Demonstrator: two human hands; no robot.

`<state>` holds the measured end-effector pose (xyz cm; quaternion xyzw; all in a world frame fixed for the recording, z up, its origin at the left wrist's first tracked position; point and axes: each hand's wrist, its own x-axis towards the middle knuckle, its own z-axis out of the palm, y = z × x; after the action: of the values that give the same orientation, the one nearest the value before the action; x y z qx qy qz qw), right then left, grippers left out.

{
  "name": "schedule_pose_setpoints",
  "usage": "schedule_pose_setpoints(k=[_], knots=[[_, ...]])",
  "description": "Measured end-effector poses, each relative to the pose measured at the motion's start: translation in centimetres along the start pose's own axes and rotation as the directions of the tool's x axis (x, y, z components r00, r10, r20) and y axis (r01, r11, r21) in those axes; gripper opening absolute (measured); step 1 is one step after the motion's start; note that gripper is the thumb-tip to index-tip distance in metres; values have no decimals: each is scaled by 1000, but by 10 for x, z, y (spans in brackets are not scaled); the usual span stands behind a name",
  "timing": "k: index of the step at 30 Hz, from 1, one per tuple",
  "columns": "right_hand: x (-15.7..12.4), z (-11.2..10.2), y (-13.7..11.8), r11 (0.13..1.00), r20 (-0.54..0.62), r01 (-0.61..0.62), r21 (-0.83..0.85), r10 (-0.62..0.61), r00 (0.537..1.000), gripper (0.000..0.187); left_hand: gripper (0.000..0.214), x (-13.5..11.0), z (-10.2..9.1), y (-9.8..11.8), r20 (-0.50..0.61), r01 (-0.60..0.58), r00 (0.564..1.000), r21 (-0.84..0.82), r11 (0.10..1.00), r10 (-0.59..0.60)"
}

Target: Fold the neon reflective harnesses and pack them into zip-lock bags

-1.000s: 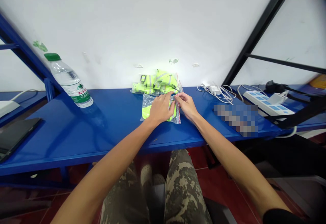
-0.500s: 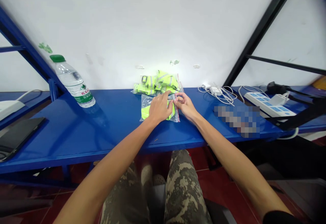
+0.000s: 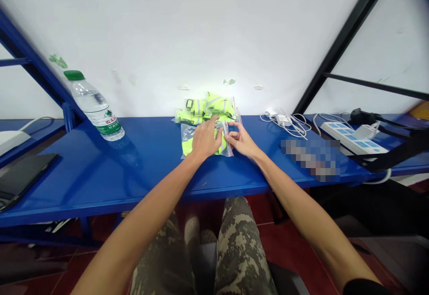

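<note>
A clear zip-lock bag (image 3: 186, 135) with a fluorescent yellow strap-like item inside lies flat on the blue table. My left hand (image 3: 205, 137) rests on top of it, fingers stretched out and thumb apart, covering much of the middle. At the bag's right end, by the red-lined zip strip, my right hand (image 3: 244, 141) has its thumb and fingertips closed on the edge. Just behind, against the wall, more clear bags hold yellow reflective straps (image 3: 219, 105) with grey stripes and a dark buckle.
A water bottle (image 3: 97, 109) with a green cap stands at left, near a dark tablet-like device (image 3: 25, 179). White chargers and cables (image 3: 284, 120) lie on the right, beside a white power strip (image 3: 351, 137) and a pixelated patch. The table's front edge is close to my knees.
Both hands and the bag have shifted slightly left. My right thumb has moved to the zip strip's near part, and its fingers look a little straighter.
</note>
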<state>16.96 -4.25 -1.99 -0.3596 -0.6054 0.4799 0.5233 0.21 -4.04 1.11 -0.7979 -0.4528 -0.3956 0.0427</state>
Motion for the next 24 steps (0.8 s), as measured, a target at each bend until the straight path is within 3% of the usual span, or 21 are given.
schedule_pose_setpoints(k=[3, 8, 14, 16, 21, 24], knots=[[-3, 1, -2, 999, 83, -23, -34, 25, 996, 68, 42, 1, -1, -2, -11, 25, 1000, -1, 1000, -25], [-4, 2, -3, 999, 62, 5, -45, -2, 998, 62, 42, 2, -2, -4, -11, 28, 1000, -16, 999, -28], [-5, 1, -3, 992, 148, 9, -122, 9, 989, 57, 39, 4, -3, -11, -65, 84, 994, -5, 996, -84], [-6, 2, -3, 991, 132, 38, -129, -21, 991, 52, 38, 4, -3, -13, -69, 88, 994, -10, 996, -88], [-6, 3, -1, 984, 139, 33, -176, -8, 990, 60, 40, 8, -5, -14, -77, 102, 992, 9, 995, -101], [-2, 0, 5, 966, 47, 56, -251, -45, 998, 48, 45, 10, -12, -8, -120, 31, 993, 103, 994, -18]])
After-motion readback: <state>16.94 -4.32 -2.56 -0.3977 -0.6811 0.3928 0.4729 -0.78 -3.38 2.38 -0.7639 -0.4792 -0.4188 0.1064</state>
